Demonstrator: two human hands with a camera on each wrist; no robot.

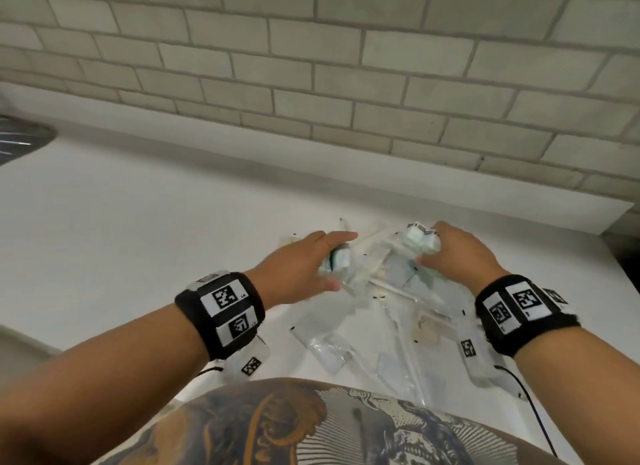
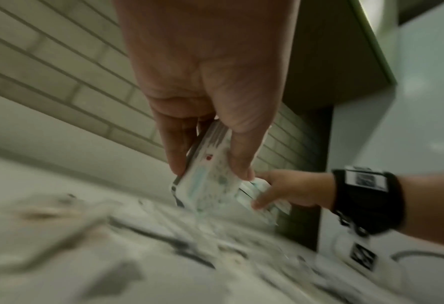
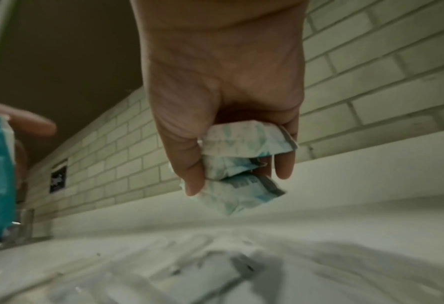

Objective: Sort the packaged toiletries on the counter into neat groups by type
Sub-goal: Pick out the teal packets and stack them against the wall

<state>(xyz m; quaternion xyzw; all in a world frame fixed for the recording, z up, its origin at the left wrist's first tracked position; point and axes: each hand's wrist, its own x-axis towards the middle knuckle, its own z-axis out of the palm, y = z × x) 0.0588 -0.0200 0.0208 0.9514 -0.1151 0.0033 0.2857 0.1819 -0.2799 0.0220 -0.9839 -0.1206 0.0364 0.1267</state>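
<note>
A heap of clear-wrapped toiletries [image 1: 377, 312] lies on the white counter [image 1: 138, 239] in front of me. My left hand [image 1: 322, 263] hovers over the heap's left side and pinches a flat white-and-teal packet [image 2: 208, 174] between thumb and fingers. My right hand [image 1: 446, 250] is above the heap's far right and grips a small stack of white-and-teal packets [image 3: 241, 164], with three layers showing in the right wrist view. The same stack [image 1: 420, 237] pokes out past the fingers in the head view. Both hands are lifted off the counter.
A grey brick-tile wall [image 1: 346, 66] runs along the back of the counter. A dark rounded object [image 1: 20, 139] sits at the far left edge. Thin sticks in wrappers [image 1: 408, 291] cross the heap. A black wall plate [image 3: 58, 179] is set in the tiles.
</note>
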